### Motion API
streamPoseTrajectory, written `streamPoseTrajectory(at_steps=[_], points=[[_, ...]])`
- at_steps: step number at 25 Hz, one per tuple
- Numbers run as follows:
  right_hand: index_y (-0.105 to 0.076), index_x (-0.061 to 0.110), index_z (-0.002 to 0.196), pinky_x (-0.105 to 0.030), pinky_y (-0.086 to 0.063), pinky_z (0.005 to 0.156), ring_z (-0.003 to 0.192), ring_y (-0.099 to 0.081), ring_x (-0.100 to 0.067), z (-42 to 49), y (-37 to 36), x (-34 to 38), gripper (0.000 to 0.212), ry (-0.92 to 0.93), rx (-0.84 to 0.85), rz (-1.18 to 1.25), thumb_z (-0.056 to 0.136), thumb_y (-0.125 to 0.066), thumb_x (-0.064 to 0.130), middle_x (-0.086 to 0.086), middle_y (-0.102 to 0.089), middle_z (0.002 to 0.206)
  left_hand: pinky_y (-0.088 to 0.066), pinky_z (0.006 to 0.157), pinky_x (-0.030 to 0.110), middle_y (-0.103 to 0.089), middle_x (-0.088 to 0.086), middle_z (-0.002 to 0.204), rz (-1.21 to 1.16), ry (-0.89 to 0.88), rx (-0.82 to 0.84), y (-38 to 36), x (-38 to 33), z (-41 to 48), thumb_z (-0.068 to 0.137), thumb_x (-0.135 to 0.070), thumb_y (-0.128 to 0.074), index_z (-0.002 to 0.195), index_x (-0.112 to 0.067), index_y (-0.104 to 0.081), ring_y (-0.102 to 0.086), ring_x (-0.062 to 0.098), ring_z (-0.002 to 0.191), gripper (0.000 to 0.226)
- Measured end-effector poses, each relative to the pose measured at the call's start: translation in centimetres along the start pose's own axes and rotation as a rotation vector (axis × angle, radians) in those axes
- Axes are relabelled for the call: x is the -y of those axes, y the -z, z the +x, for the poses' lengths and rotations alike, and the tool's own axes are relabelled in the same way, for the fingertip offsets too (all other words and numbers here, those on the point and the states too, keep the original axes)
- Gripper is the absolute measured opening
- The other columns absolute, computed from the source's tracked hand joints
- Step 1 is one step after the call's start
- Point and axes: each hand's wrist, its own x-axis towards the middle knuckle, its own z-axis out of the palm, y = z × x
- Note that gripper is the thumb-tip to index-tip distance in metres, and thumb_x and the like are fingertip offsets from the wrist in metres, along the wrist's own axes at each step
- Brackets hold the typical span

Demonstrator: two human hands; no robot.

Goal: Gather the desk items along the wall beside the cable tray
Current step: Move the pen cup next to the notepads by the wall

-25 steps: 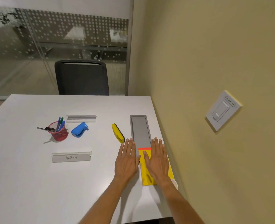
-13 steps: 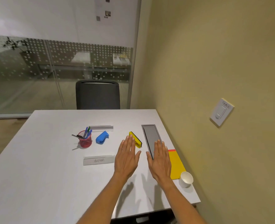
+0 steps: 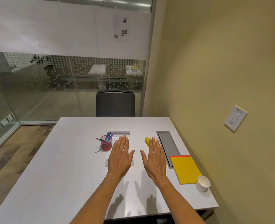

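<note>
Both hands hover flat above the white table (image 3: 56,183), fingers spread, holding nothing. My left hand (image 3: 121,156) covers most of a white name plate (image 3: 106,162) and hides the blue stapler. My right hand (image 3: 154,157) overlaps a yellow tool (image 3: 147,140). The grey cable tray (image 3: 167,145) runs along the wall side. A yellow notepad (image 3: 186,169) with a red top edge lies at the tray's near end, and a white paper cup (image 3: 203,183) stands just beside its near corner. A red mesh pen cup (image 3: 106,143) with pens stands left of my left hand.
A second clear name plate (image 3: 120,133) lies behind the pen cup. A black chair (image 3: 115,103) stands at the far table edge. The yellow wall with a light switch (image 3: 235,118) borders the right; a glass partition is behind.
Both hands have lifted off the notepad and moved left toward the table's middle. The view has pulled back and tilted up, so the paper cup and near table edge show.
</note>
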Motion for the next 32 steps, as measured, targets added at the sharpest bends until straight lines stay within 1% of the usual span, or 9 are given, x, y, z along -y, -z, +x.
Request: streamPoseTrajectory(at_steps=[2, 3, 7, 12, 16, 21, 25, 29, 32], points=[[-0.005, 0.018, 0.155, -0.031, -0.007, 0.122, 0.151, -0.002, -0.016, 0.3, -0.7, 0.8, 0.074, 0.025, 0.011, 0.009, 0.096, -0.017, 0.061, 0.001, -0.003, 0.163, -0.029, 0.122, 0.043, -0.036, 0.011, 0.162, 0.041, 0.048, -0.019, 0.8, 1.2, -0.7, 0.097, -0.056, 0.014, 0.155, -0.007, -0.034, -0.033, 0.027, 0.152, 0.09], [-0.006, 0.018, 0.155, -0.032, -0.008, 0.122, 0.151, -0.004, -0.017, 0.4, -1.0, 1.4, 0.075, 0.033, 0.006, 0.014, 0.096, -0.017, 0.062, 0.0, -0.004, 0.163, -0.03, 0.122, 0.043, -0.037, 0.012, 0.162, 0.046, 0.065, -0.02, 0.9, 1.9, -1.0, 0.098, -0.056, 0.012, 0.154, -0.007, -0.035, -0.034, 0.027, 0.151, 0.088], [-0.012, 0.016, 0.155, -0.032, -0.01, 0.12, 0.15, -0.011, -0.02, -0.1, -2.7, 4.2, 0.073, 0.07, -0.001, 0.049, 0.097, -0.026, 0.059, -0.001, -0.009, 0.162, -0.021, 0.128, 0.04, -0.021, 0.01, 0.168, 0.051, 0.082, -0.036, -0.4, 5.6, -2.4, 0.096, -0.059, 0.013, 0.16, -0.01, -0.02, -0.02, 0.025, 0.156, 0.087], [-0.008, 0.015, 0.155, -0.029, -0.004, 0.122, 0.151, -0.006, -0.015, 0.2, -6.8, 9.9, 0.075, 0.097, 0.047, 0.07, 0.097, -0.02, 0.06, 0.0, -0.008, 0.162, 0.001, 0.127, 0.032, -0.006, 0.006, 0.171, 0.075, 0.128, -0.008, -1.4, 12.9, -2.1, 0.088, -0.062, 0.023, 0.161, -0.014, -0.004, -0.006, 0.022, 0.159, 0.092], [-0.011, 0.014, 0.155, -0.027, -0.004, 0.122, 0.151, -0.009, -0.014, 0.8, -11.2, 17.2, 0.073, 0.113, 0.078, 0.106, 0.098, -0.025, 0.058, 0.0, -0.01, 0.161, -0.017, 0.128, 0.036, -0.029, 0.012, 0.165, 0.053, 0.163, 0.024, -1.4, 20.9, -1.8, 0.098, -0.058, 0.01, 0.156, -0.005, -0.029, -0.029, 0.026, 0.154, 0.088], [-0.013, 0.015, 0.155, -0.025, -0.002, 0.121, 0.15, -0.011, -0.013, 1.2, -16.7, 25.4, 0.073, 0.079, 0.133, 0.106, 0.098, -0.026, 0.059, 0.001, -0.013, 0.161, -0.031, 0.119, 0.043, -0.046, 0.016, 0.155, 0.029, 0.204, 0.102, -2.8, 30.9, -1.6, 0.101, -0.057, 0.004, 0.148, -0.002, -0.045, -0.045, 0.029, 0.145, 0.088], [-0.012, 0.017, 0.155, -0.024, 0.001, 0.12, 0.15, -0.01, -0.012, 1.7, -19.7, 28.3, 0.073, 0.039, 0.164, 0.09, 0.097, -0.021, 0.061, 0.002, -0.012, 0.162, -0.022, 0.122, 0.04, -0.042, 0.015, 0.158, 0.024, 0.186, 0.113, -4.3, 35.3, -0.8, 0.099, -0.059, 0.003, 0.15, -0.003, -0.042, -0.041, 0.029, 0.147, 0.088], [-0.014, 0.017, 0.155, -0.022, 0.003, 0.119, 0.15, -0.011, -0.013, 2.7, -22.4, 28.2, 0.074, -0.024, 0.197, 0.087, 0.096, -0.021, 0.062, 0.0, -0.017, 0.162, -0.036, 0.118, 0.046, -0.046, 0.017, 0.154, -0.007, 0.153, 0.151, -6.2, 36.8, 0.5, 0.099, -0.06, 0.008, 0.147, -0.001, -0.047, -0.046, 0.032, 0.143, 0.094], [-0.016, 0.015, 0.154, -0.022, -0.001, 0.119, 0.15, -0.013, -0.014, 3.8, -24.7, 27.1, 0.073, -0.085, 0.231, 0.117, 0.097, -0.029, 0.058, -0.001, -0.02, 0.161, -0.031, 0.121, 0.044, -0.041, 0.017, 0.158, -0.017, 0.132, 0.164, -8.9, 37.6, 1.3, 0.098, -0.059, 0.007, 0.15, -0.001, -0.041, -0.04, 0.031, 0.147, 0.092]])
